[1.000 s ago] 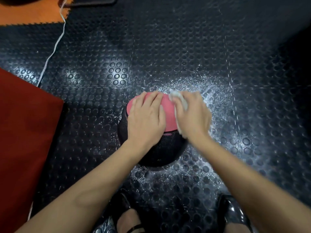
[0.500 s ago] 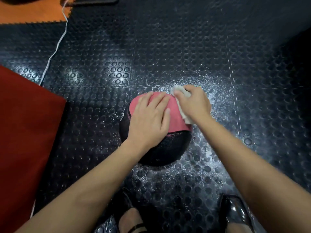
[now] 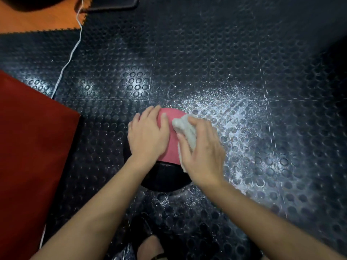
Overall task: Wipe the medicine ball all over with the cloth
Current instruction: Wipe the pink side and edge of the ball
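Your right hand [image 3: 203, 156] has its fingers [image 3: 197, 121] and thumb curled around the white cloth [image 3: 185, 129], holding it bunched up and pressed on the right side of the medicine ball [image 3: 170, 139]. Your left hand [image 3: 147, 135] lies flat on the left side of the ball, with its fingers [image 3: 150, 114] straight and close together, touching the pink top. It holds nothing. The two hands are just beside each other, with a strip of pink showing between them. The ball is pink on top and black underneath. It sits on the black bumpy floor [image 3: 206, 53], about in the middle of what you can see. The floor to the right of the ball looks shiny, with white specks on it. A red mat [image 3: 28, 147] lies on the floor by the left edge, apart from the ball. A thin white cord [image 3: 72, 51] runs from the far left corner down to the red mat. An orange patch of floor [image 3: 47, 22] shows in that far left corner. Near the bottom edge, you can see your foot in a dark shoe [image 3: 148, 244].
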The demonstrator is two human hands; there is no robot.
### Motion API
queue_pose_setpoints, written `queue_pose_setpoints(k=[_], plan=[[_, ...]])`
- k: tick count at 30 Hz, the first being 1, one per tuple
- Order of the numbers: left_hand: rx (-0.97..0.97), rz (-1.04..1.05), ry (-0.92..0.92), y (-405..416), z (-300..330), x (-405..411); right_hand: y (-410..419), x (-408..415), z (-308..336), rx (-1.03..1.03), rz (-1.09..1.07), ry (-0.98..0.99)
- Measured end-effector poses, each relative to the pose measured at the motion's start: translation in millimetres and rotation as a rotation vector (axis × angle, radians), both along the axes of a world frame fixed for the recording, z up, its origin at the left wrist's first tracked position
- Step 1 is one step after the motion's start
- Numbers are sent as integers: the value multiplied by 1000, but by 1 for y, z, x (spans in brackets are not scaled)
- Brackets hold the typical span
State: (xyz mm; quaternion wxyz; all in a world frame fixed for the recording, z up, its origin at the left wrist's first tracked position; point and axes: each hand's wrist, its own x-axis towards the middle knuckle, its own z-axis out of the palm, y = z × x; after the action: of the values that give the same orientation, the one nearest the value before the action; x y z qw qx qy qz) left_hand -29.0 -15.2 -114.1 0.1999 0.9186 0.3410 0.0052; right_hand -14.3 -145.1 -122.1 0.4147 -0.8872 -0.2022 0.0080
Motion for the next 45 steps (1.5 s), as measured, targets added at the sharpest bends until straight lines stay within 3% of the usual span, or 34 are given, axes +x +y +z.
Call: queue_pose_setpoints(k=[2,6,11,13,18,22,25,31,33,36,38,43,45], plan=[[7,-64,-36,2,1,-5,5,19,-4,-41,-4,11],[45,-61,-46,-6,-2,-5,25,88,-16,-239,-55,318],[6,-7,-82,0,-2,-1,3,20,5,-154,35,21],[13,-32,-81,-4,-2,-10,-2,20,4,-161,66,8],[114,-32,-85,-27,-4,-24,18,86,-24,-296,-13,352],[39,-15,-108,-11,-1,-19,-2,29,2,-181,14,96],[13,-50,-118,-6,0,-26,-10,24,7,-201,99,21],[57,-74,-103,-11,-4,-13,17,95,-23,-277,-1,446],[47,-58,-110,-9,-2,-5,16,86,-13,-308,-12,369],[-11,-5,-125,1,1,6,3,38,2,-221,26,32],[-27,-7,-117,3,2,5,3,34,4,-180,59,-51],[4,-77,-138,-7,-1,-4,28,107,-12,-264,66,498],[-3,-45,-135,-5,0,0,30,101,-6,-305,45,459]])
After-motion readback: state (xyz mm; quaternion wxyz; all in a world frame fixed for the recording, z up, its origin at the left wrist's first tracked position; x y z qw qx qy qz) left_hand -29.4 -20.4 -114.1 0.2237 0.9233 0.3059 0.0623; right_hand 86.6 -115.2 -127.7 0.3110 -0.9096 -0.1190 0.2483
